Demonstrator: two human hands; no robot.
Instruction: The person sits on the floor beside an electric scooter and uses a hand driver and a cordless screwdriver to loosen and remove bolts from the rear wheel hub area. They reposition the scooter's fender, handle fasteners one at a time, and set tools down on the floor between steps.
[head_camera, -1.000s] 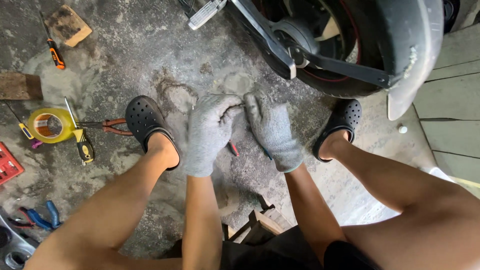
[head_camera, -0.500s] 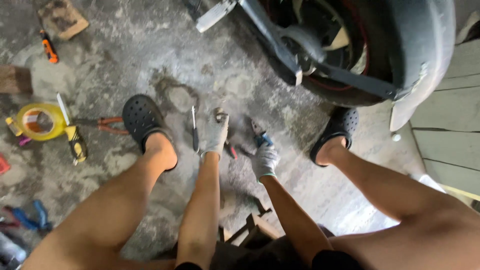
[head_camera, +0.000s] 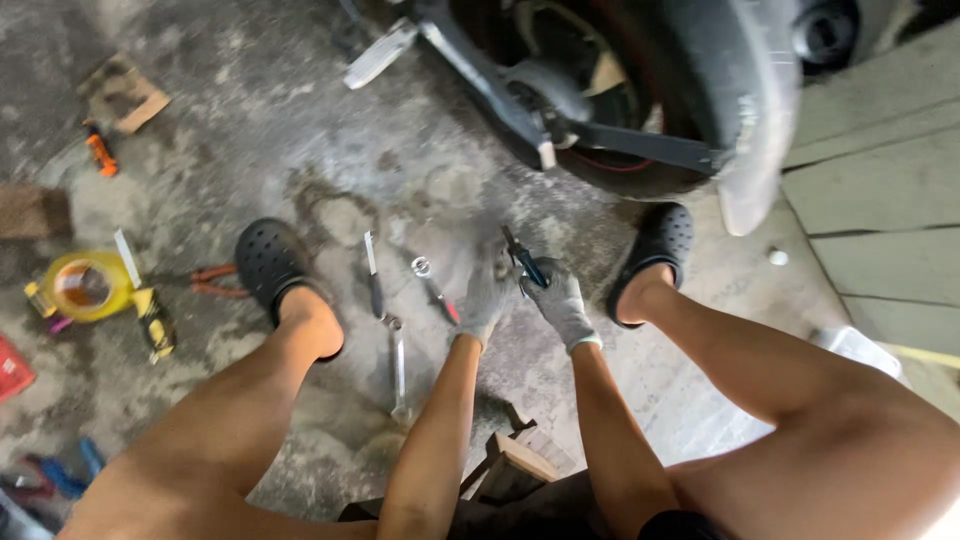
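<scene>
Since the earlier frame your hands have dropped toward the floor below the motorcycle wheel (head_camera: 640, 100). Your right hand (head_camera: 560, 300) grips the pliers (head_camera: 524, 262), closed around them; your left hand (head_camera: 488, 295) rests beside, grip unclear. Keep the pliers square and steady.

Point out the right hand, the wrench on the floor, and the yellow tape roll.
right hand (head_camera: 562, 303), head view, back of the grey glove.
wrench (head_camera: 399, 365), head view, middle of its shaft.
yellow tape roll (head_camera: 58, 271), head view, upper rim.
</scene>
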